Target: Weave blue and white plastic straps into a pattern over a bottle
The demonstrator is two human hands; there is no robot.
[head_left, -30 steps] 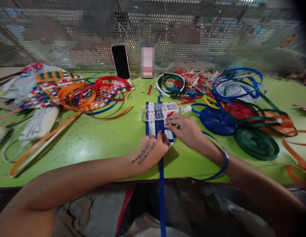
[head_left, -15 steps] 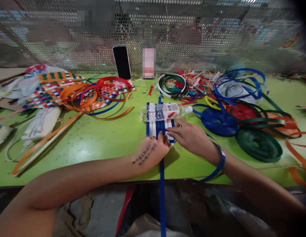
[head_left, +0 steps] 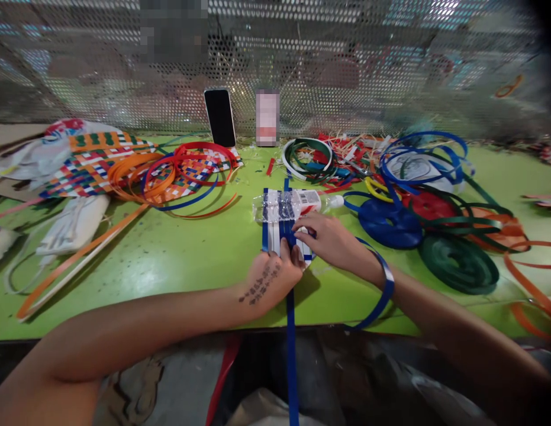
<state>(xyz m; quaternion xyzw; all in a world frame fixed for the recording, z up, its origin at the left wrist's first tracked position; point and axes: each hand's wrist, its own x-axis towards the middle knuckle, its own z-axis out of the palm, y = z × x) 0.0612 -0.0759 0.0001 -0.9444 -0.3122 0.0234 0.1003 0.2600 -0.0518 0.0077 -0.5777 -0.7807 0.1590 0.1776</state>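
Observation:
A small blue and white woven strip piece lies on the green table, pinned at its far end under a lying plastic water bottle. My left hand rests on the near edge of the weave, fingers pinched on a blue strip that runs down off the table edge. My right hand lies over the right side of the weave, fingertips closed on a strip. Another blue strip loops around my right wrist.
Coils of blue, red and green strip lie at right. Woven multicoloured mats and orange and red loops lie at left. A phone leans on the perforated metal screen at the back.
My right hand has slid slightly left and up over the weave, towards the bottle. The left hand has stayed almost in place on the blue strip.

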